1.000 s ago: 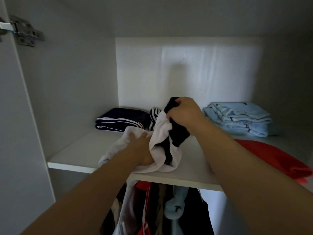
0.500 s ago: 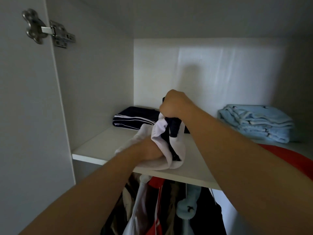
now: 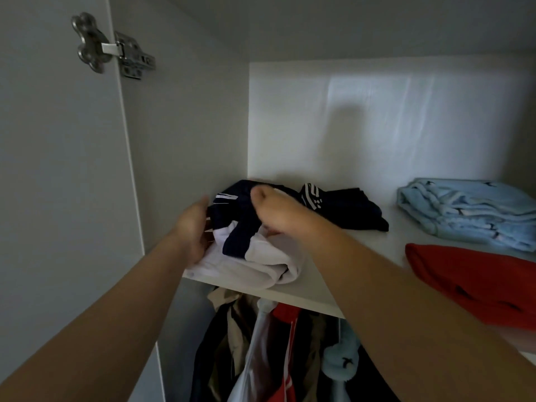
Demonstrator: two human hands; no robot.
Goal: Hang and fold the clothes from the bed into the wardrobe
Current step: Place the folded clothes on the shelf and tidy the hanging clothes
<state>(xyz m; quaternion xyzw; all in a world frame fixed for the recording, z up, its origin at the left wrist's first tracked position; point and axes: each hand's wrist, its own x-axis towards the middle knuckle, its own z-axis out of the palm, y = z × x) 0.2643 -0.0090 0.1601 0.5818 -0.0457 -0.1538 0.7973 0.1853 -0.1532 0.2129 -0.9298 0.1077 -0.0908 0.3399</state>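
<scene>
On one shelf, left hand and right hand clamped on one white-and-navy garment; three piles nearby

left hand: cupped, palm inward | right hand: back upward, blurred

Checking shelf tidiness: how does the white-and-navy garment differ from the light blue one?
The white-and-navy garment is bunched at the front left of the shelf; the light blue garment lies folded in layers at the back right. The left hand and right hand touch the white-and-navy garment; nothing touches the light blue garment. Both rest on that shelf.
</scene>
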